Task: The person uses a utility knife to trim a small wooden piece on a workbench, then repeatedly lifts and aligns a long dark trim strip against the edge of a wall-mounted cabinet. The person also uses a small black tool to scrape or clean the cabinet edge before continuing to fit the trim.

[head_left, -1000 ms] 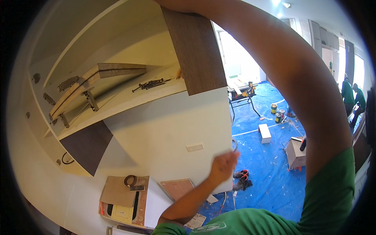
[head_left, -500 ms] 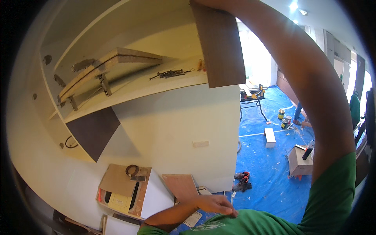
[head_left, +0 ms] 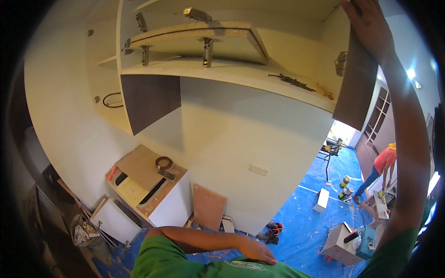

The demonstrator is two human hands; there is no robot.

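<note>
Raised at the upper right, my right hand (head_left: 369, 30) lies against the dark wood-grain panel (head_left: 356, 85) at the end of a wall cabinet, with fingers extended toward its top. My left hand (head_left: 258, 250) rests against my green shirt, fingers loose, holding nothing that I can see. On the cabinet shelf (head_left: 222, 74) lie stacked pale-edged boards (head_left: 199, 33) with metal cabinet hinges (head_left: 207, 52) fixed to them. Further right on that shelf is a small heap of dark screws (head_left: 291, 82). Another metal hinge (head_left: 340, 63) sits by the dark panel.
Below stands a white box cabinet (head_left: 171, 199) carrying cardboard and a roll of brown edging (head_left: 164, 163). A wood board (head_left: 208, 207) leans on the wall. Blue sheeting (head_left: 296, 227) covers the floor, with shoes (head_left: 271, 232), cans (head_left: 344, 187) and a wooden box (head_left: 340, 245). A co-worker (head_left: 382, 162) bends at the right.
My view has swung, so the cabinet sits further right. My right hand now shows against the panel's upper edge. My left hand stays near my shirt; a bending co-worker has come into view.
</note>
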